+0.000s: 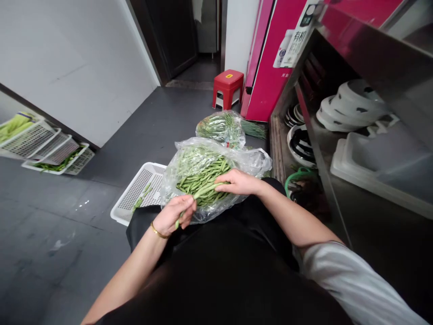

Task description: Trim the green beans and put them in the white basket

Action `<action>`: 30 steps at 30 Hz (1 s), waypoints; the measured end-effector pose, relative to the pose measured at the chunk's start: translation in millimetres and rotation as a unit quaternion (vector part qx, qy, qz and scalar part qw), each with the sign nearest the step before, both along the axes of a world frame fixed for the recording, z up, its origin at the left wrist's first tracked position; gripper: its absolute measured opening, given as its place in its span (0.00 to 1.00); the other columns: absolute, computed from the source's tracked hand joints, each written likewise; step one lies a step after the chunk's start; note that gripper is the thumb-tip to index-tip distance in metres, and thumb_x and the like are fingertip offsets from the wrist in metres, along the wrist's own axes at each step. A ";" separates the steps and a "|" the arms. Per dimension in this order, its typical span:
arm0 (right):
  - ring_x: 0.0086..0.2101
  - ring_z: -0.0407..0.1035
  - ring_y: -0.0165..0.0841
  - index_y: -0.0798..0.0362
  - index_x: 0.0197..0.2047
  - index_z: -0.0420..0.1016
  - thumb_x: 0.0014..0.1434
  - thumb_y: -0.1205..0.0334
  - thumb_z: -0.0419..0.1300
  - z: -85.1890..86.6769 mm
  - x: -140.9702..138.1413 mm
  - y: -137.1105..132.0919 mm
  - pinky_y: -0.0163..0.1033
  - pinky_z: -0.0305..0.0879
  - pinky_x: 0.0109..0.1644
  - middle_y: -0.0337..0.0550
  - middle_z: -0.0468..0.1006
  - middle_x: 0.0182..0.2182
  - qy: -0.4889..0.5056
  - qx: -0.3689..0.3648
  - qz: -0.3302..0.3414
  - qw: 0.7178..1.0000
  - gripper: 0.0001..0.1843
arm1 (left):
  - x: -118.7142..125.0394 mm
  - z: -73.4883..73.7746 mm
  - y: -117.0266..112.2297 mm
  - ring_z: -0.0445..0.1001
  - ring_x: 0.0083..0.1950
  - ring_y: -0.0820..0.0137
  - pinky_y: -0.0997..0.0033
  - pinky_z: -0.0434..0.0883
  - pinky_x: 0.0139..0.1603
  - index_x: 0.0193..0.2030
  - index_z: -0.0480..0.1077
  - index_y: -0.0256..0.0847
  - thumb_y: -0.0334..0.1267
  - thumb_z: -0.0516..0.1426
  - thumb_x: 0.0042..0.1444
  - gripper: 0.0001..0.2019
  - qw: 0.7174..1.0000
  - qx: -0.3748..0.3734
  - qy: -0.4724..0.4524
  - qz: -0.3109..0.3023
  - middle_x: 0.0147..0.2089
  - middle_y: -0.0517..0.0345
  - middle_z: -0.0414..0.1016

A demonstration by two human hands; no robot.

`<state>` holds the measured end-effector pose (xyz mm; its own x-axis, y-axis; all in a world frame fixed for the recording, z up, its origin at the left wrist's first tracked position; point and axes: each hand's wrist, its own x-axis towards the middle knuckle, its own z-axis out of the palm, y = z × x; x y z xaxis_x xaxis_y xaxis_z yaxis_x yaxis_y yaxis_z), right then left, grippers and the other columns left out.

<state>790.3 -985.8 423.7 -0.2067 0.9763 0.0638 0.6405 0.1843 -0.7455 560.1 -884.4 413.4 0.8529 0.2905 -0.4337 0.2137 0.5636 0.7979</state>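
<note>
A clear plastic bag (248,158) full of green beans (203,180) lies open in front of my knees. Over its near side, my left hand (178,212) is closed around green beans whose ends poke out below the fingers. My right hand (238,182) pinches the other end of a few long green beans, which stretch between both hands. How many beans I hold is hard to make out. Left of the bag, a white perforated basket (123,198) on the floor has a few green beans in it.
Behind the bag lie another clear bag of greens (219,126) and a bundle of thin green stalks (253,129). A red stool (228,85) stands farther back. White baskets of vegetables (50,146) are at left. A metal shelf (324,171) with stacked white containers (358,104) borders my right.
</note>
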 end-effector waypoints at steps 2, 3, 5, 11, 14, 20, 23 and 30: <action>0.26 0.64 0.26 0.57 0.34 0.76 0.61 0.57 0.54 -6.5 -18.2 -2.2 0.30 0.54 0.32 0.40 0.74 0.25 -0.042 0.032 -0.077 0.996 0.14 | 4.6 -5.6 3.3 0.48 0.11 0.83 0.84 0.53 0.09 0.24 0.65 0.35 0.42 0.60 0.51 0.13 0.991 -0.014 -0.021 0.131 0.13 0.69 0.53; 0.26 0.64 0.26 0.57 0.33 0.75 0.61 0.57 0.54 -10.3 -27.9 -4.4 0.30 0.53 0.32 0.40 0.75 0.25 -0.060 0.044 -0.107 0.991 0.14 | 5.9 -8.7 7.2 0.49 0.11 0.83 0.84 0.53 0.10 0.23 0.64 0.36 0.42 0.60 0.51 0.14 0.979 -0.013 -0.027 0.201 0.13 0.70 0.54; 0.27 0.65 0.27 0.56 0.35 0.75 0.62 0.56 0.53 -16.5 -44.7 -9.3 0.31 0.52 0.32 0.41 0.75 0.27 -0.086 0.051 -0.124 0.987 0.14 | 6.5 -13.3 15.9 0.55 0.13 0.81 0.82 0.58 0.12 0.23 0.63 0.37 0.44 0.60 0.50 0.15 0.947 0.032 -0.023 0.319 0.15 0.67 0.58; 0.28 0.66 0.28 0.55 0.34 0.74 0.61 0.55 0.55 -16.1 -45.5 -4.4 0.32 0.48 0.30 0.42 0.76 0.29 -0.151 -0.005 -0.028 0.988 0.13 | 4.7 -12.0 3.6 0.67 0.19 0.75 0.79 0.63 0.18 0.27 0.69 0.36 0.46 0.61 0.50 0.13 0.974 0.218 0.054 0.027 0.22 0.58 0.71; 0.29 0.66 0.28 0.55 0.36 0.74 0.59 0.53 0.57 -13.6 -31.2 0.8 0.31 0.50 0.31 0.41 0.76 0.29 -0.119 -0.004 -0.027 0.993 0.13 | 5.8 -11.9 -14.6 0.52 0.11 0.82 0.82 0.50 0.11 0.28 0.67 0.36 0.46 0.59 0.53 0.14 0.989 0.111 0.056 -0.079 0.15 0.67 0.59; 0.28 0.66 0.28 0.57 0.33 0.72 0.65 0.56 0.47 -16.5 -55.7 -18.2 0.33 0.50 0.30 0.43 0.75 0.28 -0.167 0.073 -0.106 0.978 0.18 | 15.1 -20.5 -13.1 0.52 0.13 0.82 0.83 0.52 0.12 0.27 0.61 0.38 0.48 0.60 0.50 0.16 0.975 0.014 0.020 0.221 0.16 0.69 0.57; 0.29 0.68 0.30 0.57 0.34 0.72 0.65 0.53 0.48 -19.7 -74.7 -22.6 0.34 0.49 0.29 0.45 0.77 0.29 -0.204 0.051 -0.075 0.975 0.19 | 16.2 -22.0 -9.3 0.64 0.18 0.78 0.79 0.63 0.18 0.28 0.61 0.39 0.50 0.60 0.49 0.17 0.951 0.128 0.020 0.280 0.21 0.63 0.67; 0.28 0.69 0.31 0.58 0.33 0.74 0.65 0.53 0.46 -28.3 -61.0 -20.2 0.33 0.51 0.29 0.49 0.78 0.30 -0.228 0.001 0.020 0.973 0.21 | 3.4 -11.9 -27.9 0.58 0.15 0.80 0.80 0.54 0.15 0.29 0.62 0.39 0.49 0.53 0.57 0.15 0.942 0.305 0.103 -0.096 0.20 0.65 0.65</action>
